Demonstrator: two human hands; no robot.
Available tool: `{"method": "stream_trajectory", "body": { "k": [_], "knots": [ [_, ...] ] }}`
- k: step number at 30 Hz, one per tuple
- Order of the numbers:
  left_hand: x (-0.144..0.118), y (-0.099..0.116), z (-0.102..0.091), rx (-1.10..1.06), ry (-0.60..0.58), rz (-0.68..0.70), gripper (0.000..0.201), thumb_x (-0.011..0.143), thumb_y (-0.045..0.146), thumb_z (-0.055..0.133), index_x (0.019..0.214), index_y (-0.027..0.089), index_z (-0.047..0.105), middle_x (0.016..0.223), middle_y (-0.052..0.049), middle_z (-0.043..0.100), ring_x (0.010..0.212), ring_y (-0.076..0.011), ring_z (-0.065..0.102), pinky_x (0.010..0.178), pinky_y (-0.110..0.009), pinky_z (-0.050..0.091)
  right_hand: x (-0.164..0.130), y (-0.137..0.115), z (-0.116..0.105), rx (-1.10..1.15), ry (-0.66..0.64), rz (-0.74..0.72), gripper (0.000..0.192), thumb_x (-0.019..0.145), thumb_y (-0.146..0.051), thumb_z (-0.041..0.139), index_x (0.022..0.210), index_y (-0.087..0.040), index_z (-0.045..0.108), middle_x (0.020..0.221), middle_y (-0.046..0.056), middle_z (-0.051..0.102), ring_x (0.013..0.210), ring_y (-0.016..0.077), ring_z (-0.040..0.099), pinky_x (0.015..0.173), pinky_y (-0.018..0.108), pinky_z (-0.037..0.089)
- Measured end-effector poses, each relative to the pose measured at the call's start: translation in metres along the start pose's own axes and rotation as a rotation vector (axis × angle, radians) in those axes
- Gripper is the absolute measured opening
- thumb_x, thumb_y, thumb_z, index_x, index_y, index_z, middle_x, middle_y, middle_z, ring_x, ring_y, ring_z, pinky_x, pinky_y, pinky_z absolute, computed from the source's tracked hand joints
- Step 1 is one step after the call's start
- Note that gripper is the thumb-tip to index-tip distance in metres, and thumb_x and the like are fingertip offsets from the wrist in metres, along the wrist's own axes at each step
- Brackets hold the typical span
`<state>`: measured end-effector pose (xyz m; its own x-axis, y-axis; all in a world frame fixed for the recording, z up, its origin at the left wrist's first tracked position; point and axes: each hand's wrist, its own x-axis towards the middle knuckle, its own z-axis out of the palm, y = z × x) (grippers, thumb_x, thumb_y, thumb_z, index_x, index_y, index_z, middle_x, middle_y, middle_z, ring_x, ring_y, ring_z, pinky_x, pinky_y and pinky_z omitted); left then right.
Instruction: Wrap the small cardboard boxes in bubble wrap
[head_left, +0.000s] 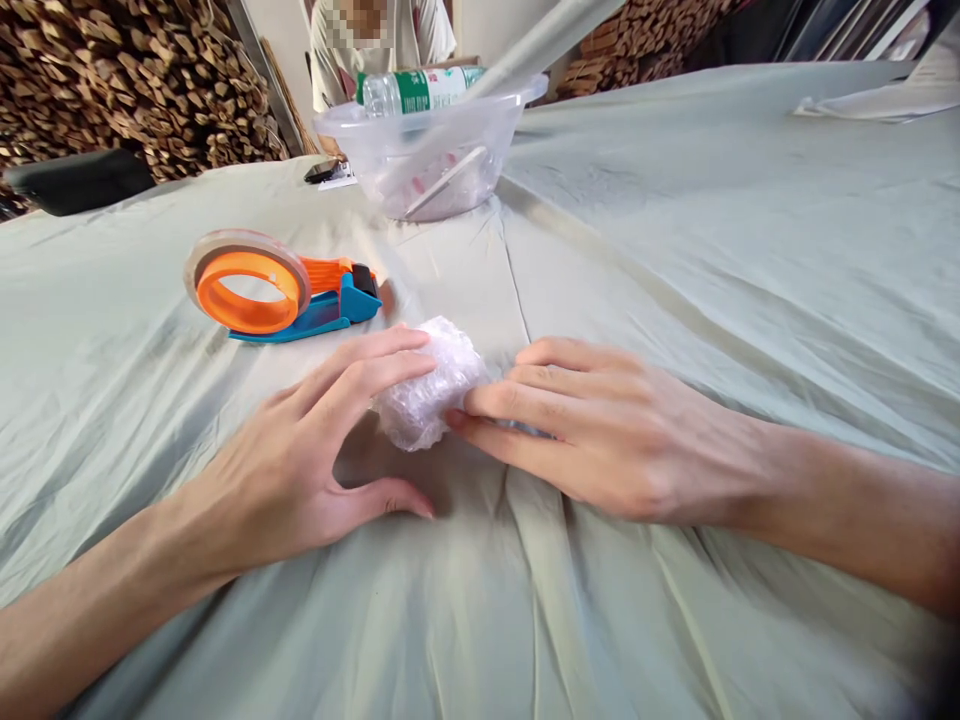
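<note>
A small bundle of clear bubble wrap (431,390) lies on the cloth-covered table between my hands. The fingers of my left hand (300,455) rest against its left and upper side, while the thumb stands well apart from it. With thumb and index finger close together, my right hand (600,425) pinches the bundle's right edge. What is inside the wrap, if anything, cannot be made out. Just beyond my left hand is an orange and blue tape dispenser (322,315) with a roll of clear tape on it.
Farther back stands a translucent plastic basin (442,150) with a green-labelled bottle (424,90) across its top. A pale, blurred long shape (540,45) slants over it. A phone (322,171) and a black case (81,182) lie at the left. Across the table is a person (330,60).
</note>
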<state>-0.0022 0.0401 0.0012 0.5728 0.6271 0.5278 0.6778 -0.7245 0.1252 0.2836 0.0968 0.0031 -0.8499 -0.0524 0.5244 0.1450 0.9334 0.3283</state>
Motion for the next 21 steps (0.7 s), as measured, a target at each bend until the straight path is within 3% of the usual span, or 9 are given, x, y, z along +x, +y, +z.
{"method": "stream_trajectory", "body": {
  "k": [3, 6, 10, 13, 15, 21],
  "knots": [
    [0.0, -0.005, 0.005, -0.01, 0.059, -0.091, 0.06, 0.103, 0.041, 0.079, 0.156, 0.03, 0.052, 0.159, -0.006, 0.067, 0.147, -0.0273, 0.067, 0.118, -0.037, 0.064, 0.002, 0.0, 0.004, -0.032, 0.036, 0.035, 0.016, 0.113, -0.009, 0.059, 0.12, -0.006, 0.072, 0.115, 0.008, 0.081, 0.092, 0.0198, 0.071, 0.084, 0.038, 0.06],
    [0.001, -0.009, 0.009, -0.059, 0.142, -0.241, 0.058, 0.097, 0.035, 0.082, 0.149, 0.033, 0.058, 0.144, -0.002, 0.073, 0.123, -0.025, 0.078, 0.102, -0.036, 0.069, 0.001, 0.002, 0.008, -0.067, 0.002, 0.076, 0.026, 0.114, -0.008, 0.052, 0.136, -0.004, 0.067, 0.129, 0.014, 0.077, 0.107, 0.0223, 0.073, 0.091, 0.037, 0.06],
    [0.004, -0.001, 0.011, -0.327, 0.19, -0.438, 0.054, 0.088, 0.035, 0.089, 0.136, 0.031, 0.065, 0.125, 0.0, 0.076, 0.105, -0.0192, 0.079, 0.093, -0.032, 0.07, -0.002, 0.002, 0.01, -0.058, -0.034, 0.112, 0.036, 0.114, -0.007, 0.049, 0.148, -0.003, 0.06, 0.139, 0.017, 0.072, 0.123, 0.0258, 0.072, 0.103, 0.04, 0.059],
    [0.007, 0.013, 0.008, -0.579, 0.188, -0.58, 0.043, 0.093, 0.03, 0.087, 0.131, 0.029, 0.069, 0.116, 0.002, 0.078, 0.098, -0.013, 0.08, 0.085, -0.02, 0.069, -0.002, 0.0, 0.01, -0.071, 0.007, 0.112, 0.037, 0.114, -0.005, 0.049, 0.15, -0.001, 0.058, 0.139, 0.016, 0.072, 0.129, 0.0256, 0.069, 0.111, 0.041, 0.057],
    [0.009, 0.023, 0.004, -0.714, 0.171, -0.66, 0.035, 0.098, 0.032, 0.084, 0.13, 0.028, 0.071, 0.118, 0.001, 0.081, 0.099, -0.0119, 0.081, 0.082, -0.016, 0.068, -0.001, 0.0, 0.009, -0.073, 0.039, 0.121, 0.039, 0.113, -0.006, 0.053, 0.151, -0.001, 0.057, 0.142, 0.016, 0.072, 0.131, 0.0263, 0.068, 0.113, 0.042, 0.057],
    [0.01, 0.042, -0.005, -0.934, 0.112, -0.741, 0.027, 0.107, 0.042, 0.075, 0.132, 0.032, 0.075, 0.144, 0.002, 0.077, 0.124, -0.014, 0.079, 0.102, -0.016, 0.065, 0.001, -0.001, 0.005, -0.058, 0.054, 0.102, 0.048, 0.115, -0.009, 0.053, 0.162, -0.002, 0.05, 0.16, 0.016, 0.065, 0.149, 0.0283, 0.061, 0.123, 0.045, 0.053]
  ]
}}
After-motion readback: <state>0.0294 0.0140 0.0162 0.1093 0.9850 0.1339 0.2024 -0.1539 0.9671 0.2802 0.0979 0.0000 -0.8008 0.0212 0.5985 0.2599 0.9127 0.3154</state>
